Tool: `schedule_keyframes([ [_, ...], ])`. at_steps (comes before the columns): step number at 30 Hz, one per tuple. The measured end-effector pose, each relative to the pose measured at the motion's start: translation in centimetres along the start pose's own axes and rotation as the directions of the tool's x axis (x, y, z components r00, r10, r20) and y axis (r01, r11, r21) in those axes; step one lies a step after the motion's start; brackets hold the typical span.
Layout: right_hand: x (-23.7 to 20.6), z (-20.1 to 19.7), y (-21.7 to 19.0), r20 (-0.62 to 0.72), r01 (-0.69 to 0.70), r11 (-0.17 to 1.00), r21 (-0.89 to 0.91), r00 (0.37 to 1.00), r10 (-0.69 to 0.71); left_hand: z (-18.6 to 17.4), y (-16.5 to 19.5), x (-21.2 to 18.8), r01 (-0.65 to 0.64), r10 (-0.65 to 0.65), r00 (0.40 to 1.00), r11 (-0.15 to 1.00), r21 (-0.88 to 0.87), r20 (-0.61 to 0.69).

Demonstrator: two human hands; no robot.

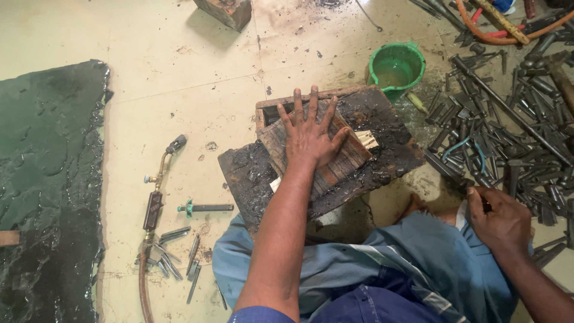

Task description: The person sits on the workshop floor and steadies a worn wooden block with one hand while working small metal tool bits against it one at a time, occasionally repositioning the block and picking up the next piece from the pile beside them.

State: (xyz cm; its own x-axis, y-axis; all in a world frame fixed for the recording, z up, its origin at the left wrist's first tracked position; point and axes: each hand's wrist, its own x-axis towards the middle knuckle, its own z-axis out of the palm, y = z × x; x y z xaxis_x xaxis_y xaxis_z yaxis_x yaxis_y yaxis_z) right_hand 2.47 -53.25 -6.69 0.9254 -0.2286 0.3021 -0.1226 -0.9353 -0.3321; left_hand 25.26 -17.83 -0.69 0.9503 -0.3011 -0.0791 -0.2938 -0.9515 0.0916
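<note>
Tiled floor (197, 66): left hand (308, 134) splayed flat on wooden block (344, 161); right hand (502, 218) curled on dark tool (485, 206), metal punches (514, 137) beyond fingertips.

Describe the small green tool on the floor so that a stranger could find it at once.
Start at the charred wooden board under the left hand and look left across the pale floor. The tool lies between the board and the brass torch: a dark bar with a green collar, unlike the plain grey chisels below.

Left hand (308, 136) flat, fingers (297, 107) splayed, arm outstretched; right hand (501, 220) curled shut, low.
</note>
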Motion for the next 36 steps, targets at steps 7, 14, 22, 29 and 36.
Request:
schedule_keyframes([
  [7,0.11,-0.12,-0.15,-0.010,0.003,0.999,0.040,1.000,-0.002,-0.09,0.00,0.05,0.002,-0.002,1.000,1.000,-0.011,0.007],
  [14,0.03,-0.13,-0.05,0.002,0.004,0.999,0.037,1.000,-0.004,-0.37,0.08,0.05,0.010,-0.010,0.999,1.000,-0.006,0.049],
  [22,0.18,-0.06,-0.09,0.032,-0.043,0.999,0.007,0.999,0.043,-0.44,0.11,0.01,0.014,-0.014,0.999,1.000,-0.001,0.049],
  [29,0.12,-0.26,-0.35,0.007,-0.014,0.999,0.035,1.000,0.014,-0.40,0.14,-0.02,0.014,-0.013,0.999,1.000,-0.011,0.031],
  [36,0.14,0.06,0.13,0.044,-0.046,0.999,-0.004,0.998,0.046,-0.52,0.18,-0.15,0.012,-0.011,0.999,1.000,-0.018,0.031],
])
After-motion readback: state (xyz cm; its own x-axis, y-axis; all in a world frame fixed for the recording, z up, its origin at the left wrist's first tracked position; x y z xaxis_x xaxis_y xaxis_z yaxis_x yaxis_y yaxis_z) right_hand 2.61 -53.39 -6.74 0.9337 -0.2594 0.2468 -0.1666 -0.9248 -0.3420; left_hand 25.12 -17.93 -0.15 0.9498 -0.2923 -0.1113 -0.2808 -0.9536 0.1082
